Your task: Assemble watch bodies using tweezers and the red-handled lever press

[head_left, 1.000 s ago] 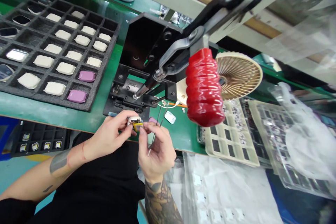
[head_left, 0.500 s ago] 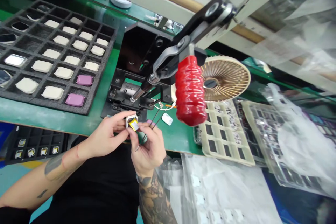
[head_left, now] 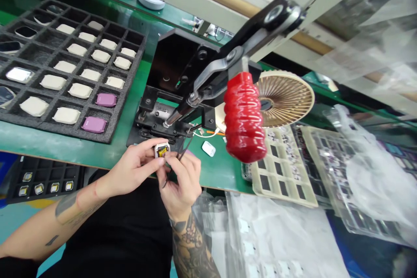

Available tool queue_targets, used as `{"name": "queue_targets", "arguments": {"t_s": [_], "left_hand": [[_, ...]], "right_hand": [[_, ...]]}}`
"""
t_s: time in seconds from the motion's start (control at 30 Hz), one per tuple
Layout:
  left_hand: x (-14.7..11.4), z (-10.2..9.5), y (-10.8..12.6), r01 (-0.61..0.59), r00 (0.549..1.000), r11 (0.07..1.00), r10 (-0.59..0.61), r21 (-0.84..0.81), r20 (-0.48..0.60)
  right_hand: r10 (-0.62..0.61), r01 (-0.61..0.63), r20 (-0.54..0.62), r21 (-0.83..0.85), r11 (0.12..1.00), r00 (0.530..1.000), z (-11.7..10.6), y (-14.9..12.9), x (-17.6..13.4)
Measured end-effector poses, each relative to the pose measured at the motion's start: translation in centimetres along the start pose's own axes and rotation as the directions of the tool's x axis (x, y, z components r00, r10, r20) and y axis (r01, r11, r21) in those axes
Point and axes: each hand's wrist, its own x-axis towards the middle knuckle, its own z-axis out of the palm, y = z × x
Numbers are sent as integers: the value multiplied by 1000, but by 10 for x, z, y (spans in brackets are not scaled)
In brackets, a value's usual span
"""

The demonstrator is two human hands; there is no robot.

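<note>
My left hand (head_left: 135,167) pinches a small white watch-like housing (head_left: 157,151) by its edges, its open side facing me. Inside it sits a yellow-wrapped battery (head_left: 163,152), with dark parts around it. A finger of my right hand (head_left: 182,178) presses at the battery's lower right edge. The same hand keeps dark tweezers (head_left: 185,147) tucked in its grip, their arms pointing up and away from the housing. Just beyond both hands stands a black toggle press (head_left: 153,132) with a red handle (head_left: 245,117).
On the left lies a grey foam tray (head_left: 112,132) of cream and purple cases. Below it, a black tray (head_left: 48,173) carries several housings. A white case part (head_left: 209,148) lies right of the hands. A fan (head_left: 286,95) and a cream compartment tray (head_left: 286,197) stand farther right.
The battery, earlier tilted up out of the housing, now lies lower inside it. My right hand has shifted slightly left, and the tweezers have turned more upright. The view has shifted slightly.
</note>
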Motion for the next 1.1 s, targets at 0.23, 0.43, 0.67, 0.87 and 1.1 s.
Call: {"name": "queue_targets", "arguments": {"t_s": [0.23, 0.43, 0.67, 0.87, 1.1], "left_hand": [[5, -3, 4, 18, 1000, 998, -18, -67, -7], [1, 4, 3, -26, 994, 998, 20, -53, -103], [1, 9, 5, -27, 985, 998, 17, -57, -171], [0, 12, 10, 3, 980, 1000, -6, -13, -201], [-2, 13, 2, -22, 985, 996, 37, 88, -171]], "right_hand": [[53, -55, 42, 50, 997, 998, -2, -4, -4], [119, -86, -234, 145, 986, 965, -7, -2, -10], [-200, 63, -606, -239, 969, 770, -50, 35, 5], [88, -178, -251, -360, 916, 964, -98, 51, -3], [267, -280, -335, 8, 960, 904, -75, 37, -9]]}}
